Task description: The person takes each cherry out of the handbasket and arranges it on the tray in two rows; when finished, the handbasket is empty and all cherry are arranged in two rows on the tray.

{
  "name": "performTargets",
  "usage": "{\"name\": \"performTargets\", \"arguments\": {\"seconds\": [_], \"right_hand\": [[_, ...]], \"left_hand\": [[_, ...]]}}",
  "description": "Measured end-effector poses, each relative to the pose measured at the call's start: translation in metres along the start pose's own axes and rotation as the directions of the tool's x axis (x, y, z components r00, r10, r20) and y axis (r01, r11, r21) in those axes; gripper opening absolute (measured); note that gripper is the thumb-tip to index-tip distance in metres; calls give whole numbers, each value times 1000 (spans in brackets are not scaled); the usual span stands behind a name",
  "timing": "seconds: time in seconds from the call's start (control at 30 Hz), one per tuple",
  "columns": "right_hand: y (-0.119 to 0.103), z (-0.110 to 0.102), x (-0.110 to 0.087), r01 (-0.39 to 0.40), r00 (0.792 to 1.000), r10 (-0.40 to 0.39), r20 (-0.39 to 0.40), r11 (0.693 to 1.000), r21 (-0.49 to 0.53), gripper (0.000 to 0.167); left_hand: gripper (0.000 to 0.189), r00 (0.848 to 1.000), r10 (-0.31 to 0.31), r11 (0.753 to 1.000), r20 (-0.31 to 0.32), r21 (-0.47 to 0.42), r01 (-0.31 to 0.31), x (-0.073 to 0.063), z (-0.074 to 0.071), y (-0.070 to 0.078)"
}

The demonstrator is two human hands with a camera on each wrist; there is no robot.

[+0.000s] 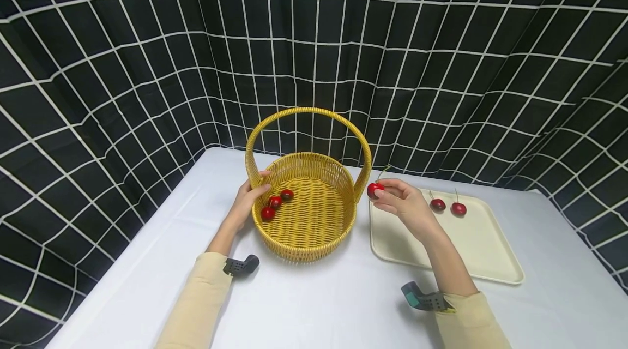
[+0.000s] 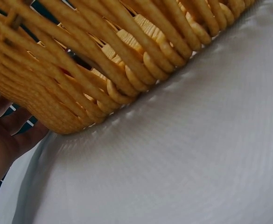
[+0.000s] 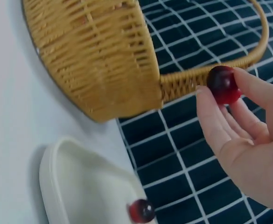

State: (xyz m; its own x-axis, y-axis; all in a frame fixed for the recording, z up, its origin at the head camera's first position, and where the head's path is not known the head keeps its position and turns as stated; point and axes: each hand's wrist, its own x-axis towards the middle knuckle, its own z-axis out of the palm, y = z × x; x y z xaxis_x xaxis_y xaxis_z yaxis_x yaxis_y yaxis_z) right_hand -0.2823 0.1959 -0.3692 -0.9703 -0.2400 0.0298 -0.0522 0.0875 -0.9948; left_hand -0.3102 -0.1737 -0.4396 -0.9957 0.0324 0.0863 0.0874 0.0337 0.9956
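My right hand (image 1: 406, 208) pinches a red cherry (image 1: 374, 190) between thumb and fingertips, its green stem pointing up. It is raised just right of a yellow wicker basket (image 1: 304, 253) with a tall arched handle. The right wrist view shows the same cherry (image 3: 223, 85) beside the basket handle (image 3: 183, 84). My left hand (image 1: 242, 204) grips the basket's left side where the handle meets the rim, thumb over the edge. Inside the basket, three cherries (image 1: 276, 202) lie against the left wall. In the left wrist view, fingers (image 2: 31, 137) lie along the outer wicker wall (image 2: 80, 70).
A cream tray (image 1: 490, 251) lies right of the basket, with two stemmed cherries (image 1: 458, 209) near its far edge. A white cloth (image 1: 314, 305) covers the table. Black curtains with a white grid (image 1: 304, 54) hang behind and along both sides.
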Motion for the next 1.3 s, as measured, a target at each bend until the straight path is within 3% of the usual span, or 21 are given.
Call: {"name": "performTargets", "arguments": {"seconds": [0.27, 0.6, 0.8, 1.07, 1.3], "right_hand": [[9, -21, 4, -76, 997, 76, 14, 997, 13, 48], [28, -38, 3, -149, 986, 149, 81, 989, -11, 45], [41, -45, 5, -226, 971, 226, 77, 974, -9, 48], [48, -51, 4, -289, 956, 285, 73, 956, 54, 46], [51, -52, 4, -362, 931, 363, 49, 932, -13, 41]], "left_hand": [[47, 999, -38, 999, 26, -28, 39, -11, 3, 26], [46, 1000, -5, 1000, -2, -7, 5, 1, 1, 2], [46, 1000, 1, 1000, -1, -13, -1, 1, 1, -1], [46, 999, -29, 999, 12, -39, 30, -1, 2, 6], [47, 999, -43, 999, 22, -27, 44, -15, 6, 29]]}}
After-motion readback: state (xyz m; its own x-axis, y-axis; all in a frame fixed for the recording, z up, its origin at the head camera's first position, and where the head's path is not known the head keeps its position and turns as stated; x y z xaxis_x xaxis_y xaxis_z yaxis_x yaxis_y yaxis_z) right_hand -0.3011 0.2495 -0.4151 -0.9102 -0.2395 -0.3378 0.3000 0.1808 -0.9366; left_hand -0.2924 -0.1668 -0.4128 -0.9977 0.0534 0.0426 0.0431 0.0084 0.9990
